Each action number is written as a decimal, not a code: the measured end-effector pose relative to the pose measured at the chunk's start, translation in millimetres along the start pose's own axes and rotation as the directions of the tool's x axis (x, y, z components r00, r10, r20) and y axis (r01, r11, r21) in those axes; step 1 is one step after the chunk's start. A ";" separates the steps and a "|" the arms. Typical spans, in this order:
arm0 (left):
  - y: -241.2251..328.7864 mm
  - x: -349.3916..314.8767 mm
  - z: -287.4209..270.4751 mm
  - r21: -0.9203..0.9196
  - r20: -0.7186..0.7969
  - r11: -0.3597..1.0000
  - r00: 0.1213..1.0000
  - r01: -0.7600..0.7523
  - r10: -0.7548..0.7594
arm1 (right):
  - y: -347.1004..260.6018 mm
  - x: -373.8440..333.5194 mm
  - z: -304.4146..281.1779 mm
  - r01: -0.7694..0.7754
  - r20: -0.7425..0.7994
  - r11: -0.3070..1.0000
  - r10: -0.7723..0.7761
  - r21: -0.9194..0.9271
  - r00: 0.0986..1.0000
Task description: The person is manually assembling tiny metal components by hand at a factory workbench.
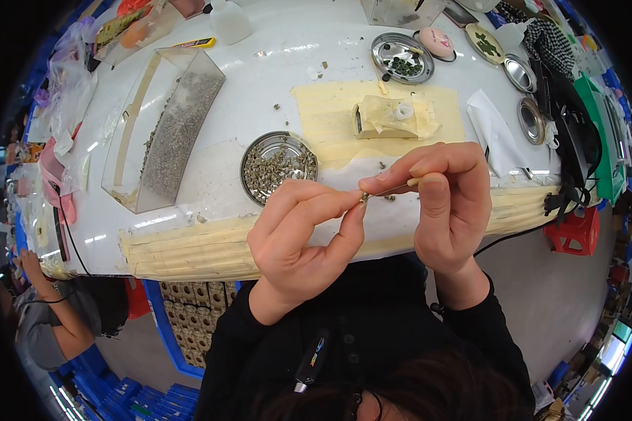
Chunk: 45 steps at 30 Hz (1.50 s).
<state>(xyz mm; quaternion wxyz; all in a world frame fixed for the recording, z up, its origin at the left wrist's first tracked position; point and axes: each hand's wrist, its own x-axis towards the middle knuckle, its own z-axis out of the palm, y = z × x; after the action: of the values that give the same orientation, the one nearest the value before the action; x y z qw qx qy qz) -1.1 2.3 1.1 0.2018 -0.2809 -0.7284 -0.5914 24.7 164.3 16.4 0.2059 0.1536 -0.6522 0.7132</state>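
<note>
My left hand pinches a tiny metallic piece between thumb and fingertip. My right hand is closed on a thin needle-like tool with a pale, yellowish end. Its fine shaft runs left toward the tiny piece, and the two hands nearly meet at the fingertips; whether the tip enters the piece is too small to tell. Just beyond my left hand stands a round metal dish full of similar small pieces. A few loose ones lie on the white sheet beneath my hands.
A clear slanted bin of small grey parts stands left. Ahead sits a tape-wrapped block on yellowish tape. Farther back is a metal plate with dark green pieces. A person's arm shows at the lower left, a red stool at right.
</note>
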 end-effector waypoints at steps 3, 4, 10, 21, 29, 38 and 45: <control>-0.5 -0.6 0.0 0.001 0.000 1.000 1.000 0.002 -0.002 | 0.0 -0.1 0.4 0.002 -0.004 1.000 -0.002 -0.005 1.000; -0.2 -0.5 0.0 0.002 -0.001 1.000 1.000 0.002 -0.002 | -0.1 -0.2 0.5 0.003 -0.006 1.000 -0.003 -0.007 1.000; -0.1 -0.1 -0.4 0.004 -0.002 1.000 1.000 -0.006 0.006 | -6.6 4.9 -1.0 -0.045 -0.047 0.998 0.042 -0.052 0.998; 1.4 0.0 0.4 -0.003 -0.017 1.000 1.000 0.001 -0.001 | 5.9 43.8 -31.9 0.184 -0.042 0.531 -0.386 -0.827 0.922; 1.5 -2.0 -1.3 0.067 -0.064 0.996 0.996 -0.057 0.062 | -10.2 33.0 -19.7 0.180 0.041 0.492 -0.280 -0.852 0.959; 0.2 -2.1 1.4 0.202 -0.045 0.961 0.979 -0.188 0.201 | -14.5 9.2 4.2 0.055 0.114 0.834 0.010 -0.549 0.993; 1.6 1.8 -4.7 0.054 0.005 0.986 0.987 -0.159 0.159 | -14.9 0.7 3.4 -0.498 0.102 0.861 0.488 0.107 0.867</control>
<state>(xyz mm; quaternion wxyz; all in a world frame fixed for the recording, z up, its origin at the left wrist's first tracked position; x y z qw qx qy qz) -1.5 -1.8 4.5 0.2555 -0.3330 -0.7195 -0.5533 31.3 161.9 30.0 -0.0173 0.0202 -0.6288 0.7771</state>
